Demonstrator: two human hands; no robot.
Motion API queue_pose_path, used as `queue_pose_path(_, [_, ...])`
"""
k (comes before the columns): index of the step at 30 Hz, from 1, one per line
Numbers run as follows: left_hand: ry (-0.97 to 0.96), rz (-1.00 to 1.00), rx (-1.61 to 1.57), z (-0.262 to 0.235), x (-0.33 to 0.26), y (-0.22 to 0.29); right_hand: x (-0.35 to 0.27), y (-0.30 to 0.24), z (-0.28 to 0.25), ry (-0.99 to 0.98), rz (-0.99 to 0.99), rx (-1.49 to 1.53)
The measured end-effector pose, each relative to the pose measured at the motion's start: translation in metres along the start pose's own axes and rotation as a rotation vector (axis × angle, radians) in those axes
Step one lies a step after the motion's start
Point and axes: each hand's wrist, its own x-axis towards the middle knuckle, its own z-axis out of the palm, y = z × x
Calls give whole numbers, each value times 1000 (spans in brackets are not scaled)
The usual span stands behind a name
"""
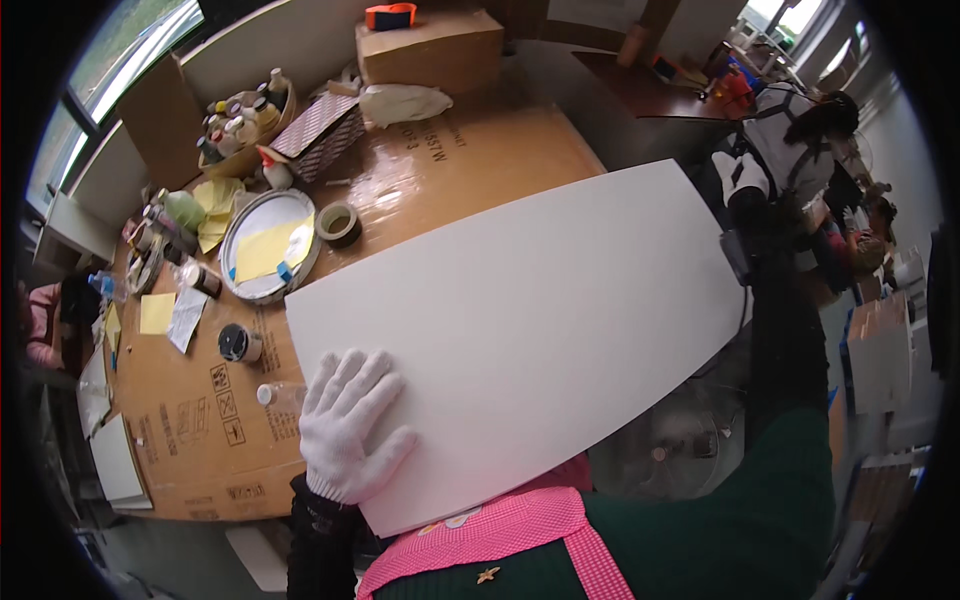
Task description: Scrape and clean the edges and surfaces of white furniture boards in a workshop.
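Note:
A large white panel (530, 330) with a curved outline lies across the table and reaches past its right edge. My left hand (355, 425), in a white knit glove, rests flat on the panel's left end, fingers spread. Stretched out to the far right, my right hand (742, 176), also gloved, is just beyond the panel's far right corner. Its fingers look curled around a small dark thing too small to name. A dark device with a cord (737, 257) sits by my right wrist.
Left of the panel are a tape roll (339, 224), a round white lid (232, 240), a dark-capped jar (240, 344) and a clear bottle (282, 396). A basket of bottles (262, 135) and a cardboard box (430, 50) stand farther back. Another person (800, 125) is at the right.

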Motion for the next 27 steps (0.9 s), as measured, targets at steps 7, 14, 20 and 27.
queue_pose_path(7, [101, -40, -58, 10, -16, -24, -151, 84, 77, -604, 317, -140])
queue_pose_path(14, [195, 22, -168, 18, -22, -32, -395, 109, 155, -965, 665, -398])
queue_pose_path(20, [211, 69, -164, 20, -21, -25, -519, 94, 100, -1146, 1270, -101])
queue_pose_path(27, [36, -48, 105, 7, -17, -6, -371, 77, 61, -669, 841, 182])
